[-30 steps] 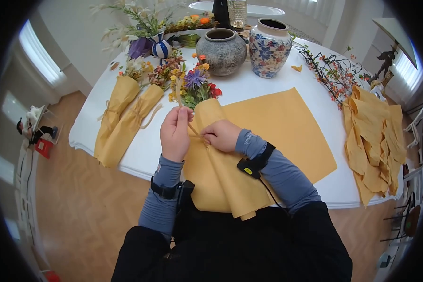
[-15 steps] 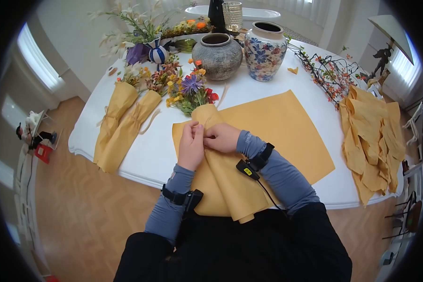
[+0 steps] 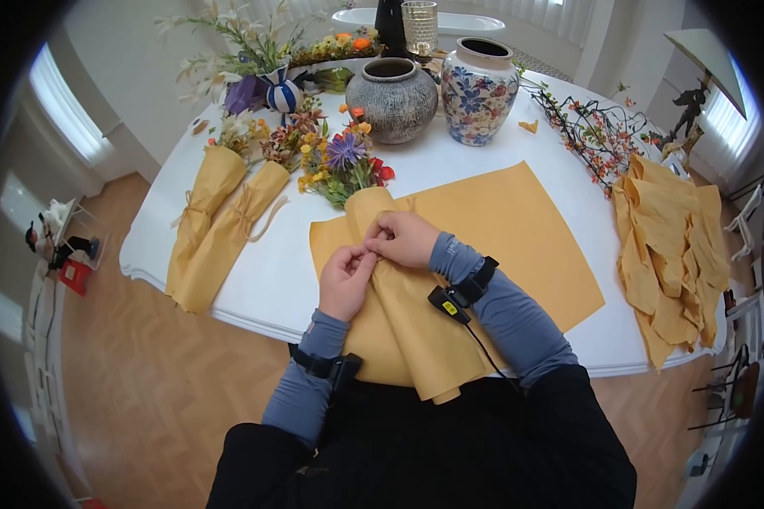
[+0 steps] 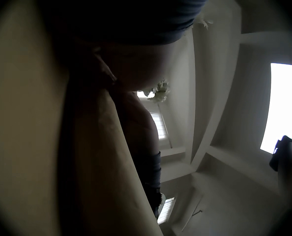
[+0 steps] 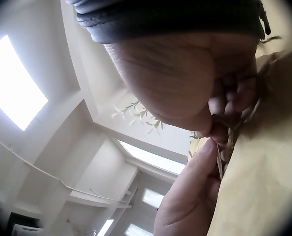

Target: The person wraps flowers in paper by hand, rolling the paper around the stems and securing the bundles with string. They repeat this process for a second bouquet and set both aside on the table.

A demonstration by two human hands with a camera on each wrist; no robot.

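Note:
A bouquet of mixed flowers point(image 3: 346, 157), purple, red and yellow, pokes out of a rolled tan paper wrap point(image 3: 420, 339). Over the upper part of the wrap, my left hand point(image 3: 345, 282) and right hand point(image 3: 406, 240) meet fingertip to fingertip. Both pinch a thin tan ribbon point(image 5: 220, 162) that goes round the wrap; the right wrist view shows it between the fingers. The knot area is hidden behind the fingers. From the left wrist, the view is dark, with the paper roll point(image 4: 111, 162) running up to the hand.
Two tied paper-wrapped bouquets point(image 3: 202, 246) lie at the left. A flat tan sheet point(image 3: 509, 246) spreads under the wrap. Behind stand a grey pot point(image 3: 390, 106) and a floral vase point(image 3: 480, 97). Crumpled tan paper point(image 3: 671, 254) and red-blossomed branches point(image 3: 590, 131) are at the right.
My left hand has come down from the upper left to meet the right hand at the wrap. The long ribbon end it held up is now drawn in between the hands.

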